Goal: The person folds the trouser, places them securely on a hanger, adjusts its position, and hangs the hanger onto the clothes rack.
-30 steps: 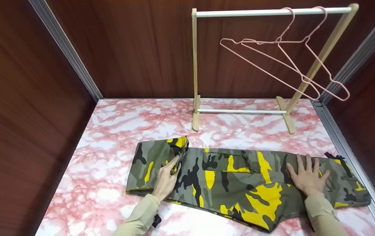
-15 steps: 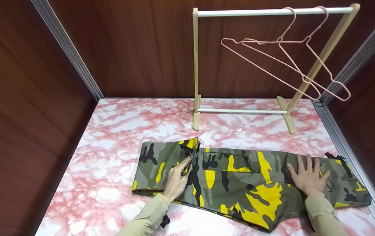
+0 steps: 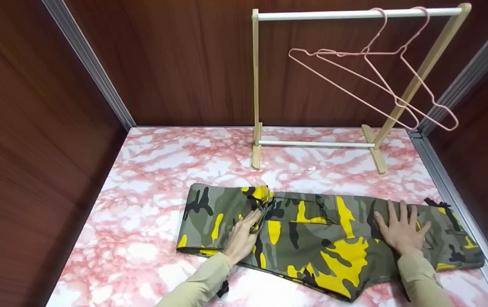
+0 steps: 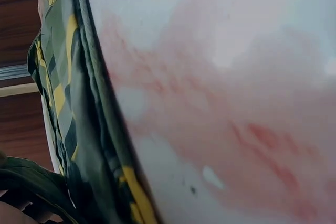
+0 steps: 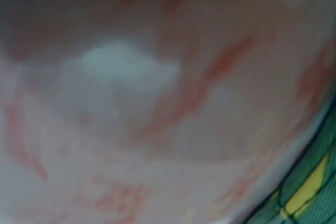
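Camouflage trousers [image 3: 308,251] in grey-green, black and yellow lie lengthwise across the table, with the leg ends folded back over the legs at the left. My left hand [image 3: 240,241] grips the bunched hem at that fold, its fingertips tucked at the cloth edge. In the left wrist view, layered trouser cloth [image 4: 65,87] runs beside a bit of the hand at the lower left corner. Toward the waist end, my right hand [image 3: 402,230] rests flat on the trousers with fingers spread. Only a corner of the trousers [image 5: 310,187] shows in the right wrist view.
A small rack [image 3: 256,85] with wooden posts and white bars stands behind the trousers. Two pink hangers [image 3: 338,87] hang from its top bar. Dark wood-look panels [image 3: 184,64] enclose the red-and-white marbled table [image 3: 141,170]. A black strap end [image 3: 222,290] pokes out near the left sleeve.
My left hand has moved to the right, drawing the folded leg ends with it and lowering the hem onto the legs. The right hand stays in place.
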`<state>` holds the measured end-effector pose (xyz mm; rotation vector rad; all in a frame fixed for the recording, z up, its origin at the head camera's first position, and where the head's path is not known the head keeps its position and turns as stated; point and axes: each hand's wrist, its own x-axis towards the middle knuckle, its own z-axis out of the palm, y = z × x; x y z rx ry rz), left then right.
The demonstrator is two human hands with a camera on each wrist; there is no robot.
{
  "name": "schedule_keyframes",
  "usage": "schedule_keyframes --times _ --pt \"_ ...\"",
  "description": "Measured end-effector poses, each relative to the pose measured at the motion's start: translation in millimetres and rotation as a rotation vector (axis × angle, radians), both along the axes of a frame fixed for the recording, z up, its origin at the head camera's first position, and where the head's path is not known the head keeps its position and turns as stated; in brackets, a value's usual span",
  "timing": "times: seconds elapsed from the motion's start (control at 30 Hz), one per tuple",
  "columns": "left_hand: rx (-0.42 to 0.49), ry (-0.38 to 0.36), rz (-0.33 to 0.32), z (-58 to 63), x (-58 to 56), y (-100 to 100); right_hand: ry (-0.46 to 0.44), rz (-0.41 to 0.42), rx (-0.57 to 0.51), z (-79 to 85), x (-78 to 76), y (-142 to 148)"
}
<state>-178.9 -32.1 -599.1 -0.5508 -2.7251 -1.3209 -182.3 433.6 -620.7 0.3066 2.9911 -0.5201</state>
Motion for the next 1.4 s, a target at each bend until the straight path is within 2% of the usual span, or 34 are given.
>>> schedule_keyframes --times 0.17,0.33,0.43,0.53,0.67,0.77,1.03,1.17,1.2,1.27,1.33,1.4 --pt "-0.048 0.018 0.002 -4.3 1.9 5 0.011 0.002 -0.012 -0.7 1.2 0" --pt "-0.229 0.037 -0.017 -8.2 5.8 8 0.007 0.004 -0.01 -1.6 2.2 -1" --pt "-0.371 0.045 -0.062 -9.0 8.9 8 0.004 0.006 -0.01 -2.7 2.2 -1" --pt "-0.474 -0.005 -0.131 -7.3 10.8 8 0.007 0.006 -0.01 -3.3 1.9 -1" --pt "-0.533 -0.061 -0.22 -4.1 10.2 4 0.009 0.004 -0.011 -2.3 1.6 -1" --pt "-0.568 0.026 -0.266 -3.1 8.4 -1 0.007 0.004 -0.01 -1.3 1.4 -1" --pt "-0.717 0.465 -0.325 -3.5 7.6 -8 0.002 0.003 -0.003 -1.6 -2.1 -1" --pt "-0.757 0.619 -0.342 -6.8 6.5 -9 -0.005 0.001 -0.005 -2.2 -2.6 1" --pt "-0.751 0.625 -0.353 -7.4 5.8 -10 -0.005 0.001 -0.006 -2.1 -2.5 1" --pt "-0.72 0.584 -0.387 -7.2 4.4 -12 -0.011 0.0 -0.007 -1.3 -2.5 1" --pt "-0.654 0.464 -0.432 -4.8 2.8 -15 -0.024 0.003 -0.015 0.8 -2.3 1" --pt "-0.562 0.303 -0.463 -0.6 0.7 -20 -0.043 0.011 -0.034 4.8 -2.2 0"
